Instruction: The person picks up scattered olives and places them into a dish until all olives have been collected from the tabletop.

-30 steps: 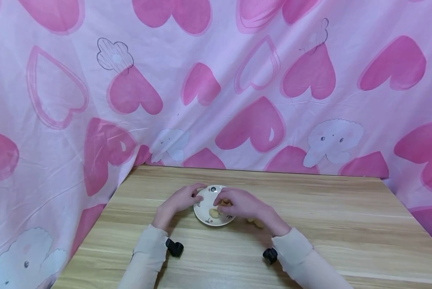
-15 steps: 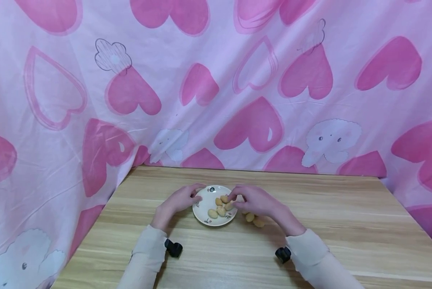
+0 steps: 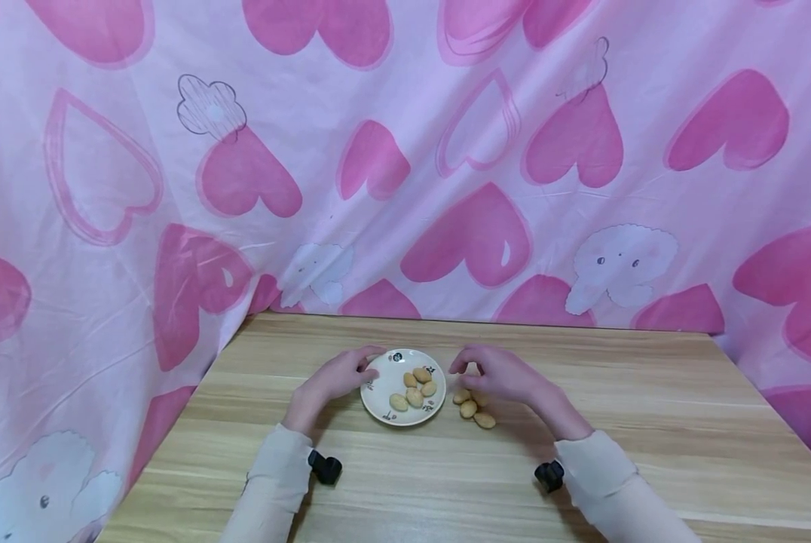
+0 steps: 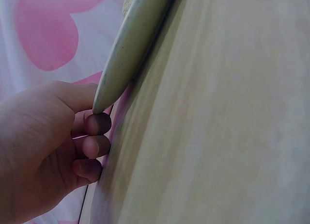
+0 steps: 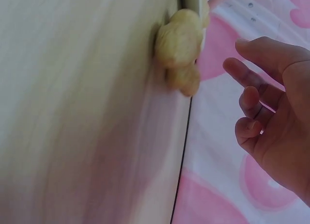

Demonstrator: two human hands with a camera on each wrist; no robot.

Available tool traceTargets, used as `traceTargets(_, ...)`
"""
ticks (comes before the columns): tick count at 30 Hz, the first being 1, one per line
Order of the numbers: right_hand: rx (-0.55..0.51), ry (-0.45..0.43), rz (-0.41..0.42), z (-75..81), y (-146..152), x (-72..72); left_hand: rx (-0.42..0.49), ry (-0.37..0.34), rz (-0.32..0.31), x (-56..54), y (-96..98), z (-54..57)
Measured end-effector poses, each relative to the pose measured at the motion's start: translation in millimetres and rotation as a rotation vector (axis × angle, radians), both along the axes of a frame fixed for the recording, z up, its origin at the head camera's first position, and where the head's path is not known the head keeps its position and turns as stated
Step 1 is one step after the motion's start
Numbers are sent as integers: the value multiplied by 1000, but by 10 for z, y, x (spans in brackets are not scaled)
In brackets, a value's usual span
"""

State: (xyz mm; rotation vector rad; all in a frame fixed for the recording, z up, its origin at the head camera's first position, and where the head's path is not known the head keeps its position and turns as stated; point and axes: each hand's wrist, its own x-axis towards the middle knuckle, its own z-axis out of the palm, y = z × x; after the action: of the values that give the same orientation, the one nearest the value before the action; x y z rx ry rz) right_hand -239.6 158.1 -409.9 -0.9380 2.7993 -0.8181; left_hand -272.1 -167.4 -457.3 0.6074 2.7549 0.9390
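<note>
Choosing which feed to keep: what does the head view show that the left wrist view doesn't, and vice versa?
Only the head view: the right hand, the tan pieces off the plate, and the plate's printed face.

Only the left wrist view: the curled fingertips of the left hand and the plate's sloping underside.

Both: the left hand at the plate's rim, the table, the heart-patterned cloth and a tan piece on the plate.

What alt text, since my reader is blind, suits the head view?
A left hand holds a plate of tan pieces on a table. The right hand, empty, hovers near more pieces beside the plate; heart-patterned cloth hangs behind.
</note>
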Motion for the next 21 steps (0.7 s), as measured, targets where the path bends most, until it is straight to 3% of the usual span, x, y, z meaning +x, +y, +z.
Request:
traceTargets(12,15,-56,-45,-166,142,-149,-15,-18,13,9,-7,21)
traceTargets(21,24,-68,-1,-254,198,-268,-8,-4,7,11,-3,17)
